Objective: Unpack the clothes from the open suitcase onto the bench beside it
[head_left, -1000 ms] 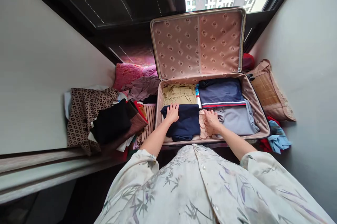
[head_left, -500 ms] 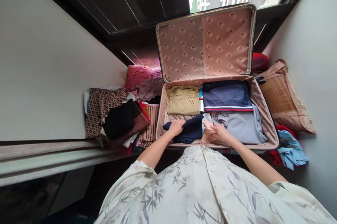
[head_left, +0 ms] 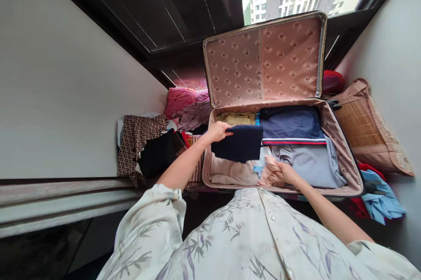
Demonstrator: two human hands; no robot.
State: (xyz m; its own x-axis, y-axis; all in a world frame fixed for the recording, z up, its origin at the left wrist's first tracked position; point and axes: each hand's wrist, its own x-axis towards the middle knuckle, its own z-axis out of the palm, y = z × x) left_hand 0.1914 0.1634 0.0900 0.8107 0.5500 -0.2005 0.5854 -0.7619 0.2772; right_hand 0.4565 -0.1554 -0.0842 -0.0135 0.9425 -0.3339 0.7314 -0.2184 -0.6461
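My left hand (head_left: pixel 219 132) is closed on the left edge of a folded navy garment (head_left: pixel 241 144), which hangs over the left half of the open suitcase (head_left: pixel 357 183). Behind it, folded khaki clothing (head_left: pixel 237 117) is partly covered. My right hand (head_left: pixel 283 173) grips a crumpled light pink garment (head_left: pixel 269 170) at the front middle of the case. Folded navy clothing with a red and white stripe (head_left: pixel 291 124) lies at the back right. Light grey clothing (head_left: pixel 315 166) fills the front right. Pale pink fabric (head_left: pixel 230 174) shows at the front left.
Left of the case are piled clothes, with a black folded garment (head_left: pixel 158 155) and a brown patterned cloth (head_left: pixel 133 139). On the right lie a brown woven pillow (head_left: pixel 365 126) and a light blue cloth (head_left: pixel 383 199). The lid (head_left: pixel 266 60) stands raised by the window.
My left hand has lifted the navy garment up and away from the front left of the case, uncovering pale pink fabric. My right hand still holds the light pink garment. The view has shifted slightly.
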